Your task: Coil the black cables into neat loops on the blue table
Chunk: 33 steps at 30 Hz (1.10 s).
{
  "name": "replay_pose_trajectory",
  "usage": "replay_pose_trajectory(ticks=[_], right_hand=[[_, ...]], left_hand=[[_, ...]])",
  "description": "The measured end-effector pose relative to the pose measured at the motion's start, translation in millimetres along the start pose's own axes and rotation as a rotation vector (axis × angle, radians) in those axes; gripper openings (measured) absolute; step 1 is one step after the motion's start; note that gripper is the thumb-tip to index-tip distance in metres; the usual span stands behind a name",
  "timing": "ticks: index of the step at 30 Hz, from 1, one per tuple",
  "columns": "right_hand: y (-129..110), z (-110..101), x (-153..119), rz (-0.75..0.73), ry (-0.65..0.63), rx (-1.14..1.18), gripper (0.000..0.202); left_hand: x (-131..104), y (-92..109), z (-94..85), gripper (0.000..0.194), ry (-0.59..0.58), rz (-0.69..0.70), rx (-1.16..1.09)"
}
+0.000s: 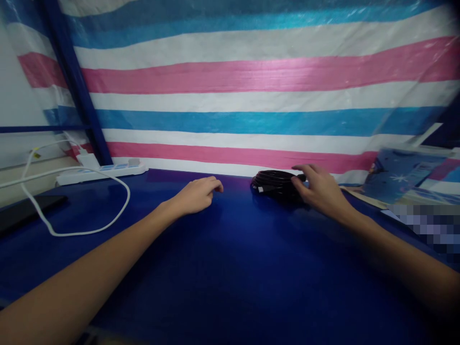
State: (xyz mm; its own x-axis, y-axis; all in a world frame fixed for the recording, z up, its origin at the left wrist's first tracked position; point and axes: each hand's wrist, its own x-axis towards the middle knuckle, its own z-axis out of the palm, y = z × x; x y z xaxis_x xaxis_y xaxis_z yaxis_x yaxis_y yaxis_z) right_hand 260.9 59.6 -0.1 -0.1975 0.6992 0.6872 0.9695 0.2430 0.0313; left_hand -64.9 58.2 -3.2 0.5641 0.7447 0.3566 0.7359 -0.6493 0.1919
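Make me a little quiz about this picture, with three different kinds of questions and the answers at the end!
1. Which thing is nearest the right hand?
A) white power strip
B) coiled black cable
C) white cable

2. True or false: the left hand is gripping the white cable.

3. Fill in the missing colour: the striped sheet behind the table is pink, white and ____.

Key:
1: B
2: False; the white cable lies apart from the left hand
3: blue

Two hands (one left, one right), one black cable coil, one white power strip, one blue table
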Motion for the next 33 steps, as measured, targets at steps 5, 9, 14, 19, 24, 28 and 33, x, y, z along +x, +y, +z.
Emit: replay_pose_trajectory(ticks=[5,9,14,19,24,28,33], right_hand=[[18.4,-2.0,0.5,-0.023,-0.235,0.190,0.042],[18.6,-12.7,-1.5,-0.100,-0.300,0.197,0.040],[4.4,-27.8,2.1,-0.056,-0.288,0.211,0.030],[-56.2,-31.3,-10.5,0.320,-0.448,0.927,0.028],[-113.3,-35.3,-35.0,0.000,-0.499,0.899,0.022],[-116.9,-49.4,-40.0,-0.396,-0.411,0.660,0.020],[-95.4,-64.3,-27.6,-0.102,0.252,0.527,0.034]], left_hand=[[0.1,1.4,0.8,0.029,-0.025,0.006,0.004],[0.7,2.3,-0.2,0.029,-0.043,0.014,-0.001],[0.1,4.2,-2.1,0.026,-0.042,-0.002,-0.014],[3.7,15.1,3.7,0.031,-0.001,-0.144,-0.380],[9.3,35.4,10.6,0.056,-0.002,-0.256,-0.780],[8.1,45.3,4.7,0.031,-0.045,-0.286,-0.780],[4.2,47.7,-5.6,0.026,-0.044,-0.286,-0.846]])
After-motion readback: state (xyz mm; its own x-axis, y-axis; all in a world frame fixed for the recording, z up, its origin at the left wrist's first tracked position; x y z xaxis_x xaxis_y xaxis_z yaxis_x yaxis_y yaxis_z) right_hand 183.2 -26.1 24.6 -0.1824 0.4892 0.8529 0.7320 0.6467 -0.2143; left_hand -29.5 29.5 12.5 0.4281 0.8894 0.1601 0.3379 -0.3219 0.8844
